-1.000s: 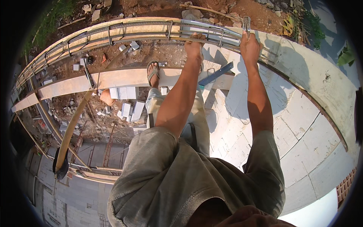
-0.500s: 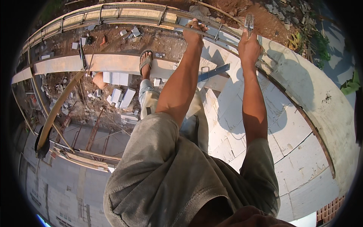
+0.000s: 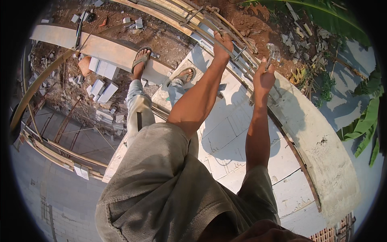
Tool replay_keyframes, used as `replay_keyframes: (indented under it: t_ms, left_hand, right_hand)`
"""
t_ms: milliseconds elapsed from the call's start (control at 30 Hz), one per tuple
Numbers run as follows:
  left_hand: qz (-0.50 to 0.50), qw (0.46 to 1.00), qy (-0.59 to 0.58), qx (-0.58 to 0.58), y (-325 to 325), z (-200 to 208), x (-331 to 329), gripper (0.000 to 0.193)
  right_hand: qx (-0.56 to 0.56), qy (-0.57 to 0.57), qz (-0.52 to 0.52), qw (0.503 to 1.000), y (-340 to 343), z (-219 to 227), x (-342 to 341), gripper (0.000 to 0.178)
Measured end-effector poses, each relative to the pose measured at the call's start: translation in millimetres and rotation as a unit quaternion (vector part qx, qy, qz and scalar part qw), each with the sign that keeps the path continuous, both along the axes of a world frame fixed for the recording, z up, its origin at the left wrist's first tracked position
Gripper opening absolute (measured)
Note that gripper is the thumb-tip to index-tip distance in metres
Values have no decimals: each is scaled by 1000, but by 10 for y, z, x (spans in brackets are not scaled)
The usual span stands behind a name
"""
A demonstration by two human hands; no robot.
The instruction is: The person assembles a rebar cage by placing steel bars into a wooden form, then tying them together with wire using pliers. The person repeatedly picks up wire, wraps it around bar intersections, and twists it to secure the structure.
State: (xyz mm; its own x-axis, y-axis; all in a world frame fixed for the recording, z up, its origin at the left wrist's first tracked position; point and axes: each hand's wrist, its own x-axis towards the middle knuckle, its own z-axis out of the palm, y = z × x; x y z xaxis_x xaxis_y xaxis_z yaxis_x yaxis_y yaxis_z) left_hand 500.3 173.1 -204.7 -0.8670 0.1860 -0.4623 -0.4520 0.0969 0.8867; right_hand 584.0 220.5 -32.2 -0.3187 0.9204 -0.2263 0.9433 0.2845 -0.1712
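My left hand [image 3: 223,45] is closed around a long bar of the steel rebar cage [image 3: 206,34], near one of its square stirrups [image 3: 239,54]. To its right, my right hand [image 3: 264,77] grips what looks like a claw hammer [image 3: 273,53]. The shiny head sticks up beyond my fist, blurred, and part of the handle shows below. The hammer is held over the cage near the concrete ledge [image 3: 308,125]; whether it touches the bars I cannot tell. The cage runs along the wall's outer edge between pale blocks and ledge.
My sandalled left foot [image 3: 141,59] is on a wooden plank [image 3: 107,49]; my right foot [image 3: 186,76] is on the pale block surface [image 3: 225,133]. Lower ground at left holds broken white blocks [image 3: 104,67]. Banana leaves [image 3: 367,121] hang at right. A curved bamboo pole [image 3: 38,86] crosses the left.
The view has shifted and turned, bringing my right foot and more leaves into sight. My left hand still grips the cage. The hammer head now leans more to the right.
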Motion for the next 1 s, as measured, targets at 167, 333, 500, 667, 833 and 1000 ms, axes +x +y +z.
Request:
replay_keyframes:
  t_ms: [167,333,500,667,833,1000]
  left_hand:
    - [-201,965,-151,-73,-158,561,-174,65]
    - [-198,975,-73,-68,-127,611,-106,64]
    - [-52,950,-183,247,-70,643,-36,32]
    - [239,440,-288,816,186,109,434,24]
    - [256,438,-306,806,56,220,332,20]
    - [263,504,-324,756,133,265,368,28]
  right_hand:
    - [-51,2,86,995,294,139,44,58]
    - [-229,-100,184,951,825,642,-1112,62]
    - [-210,-144,569,782,862,501,-2369,48]
    - [-207,-173,599,754,886,197,-2809,41]
    - [-228,-338,581,704,708,68,-2786,41]
    - [-180,-215,570,772,991,239,-2797,42]
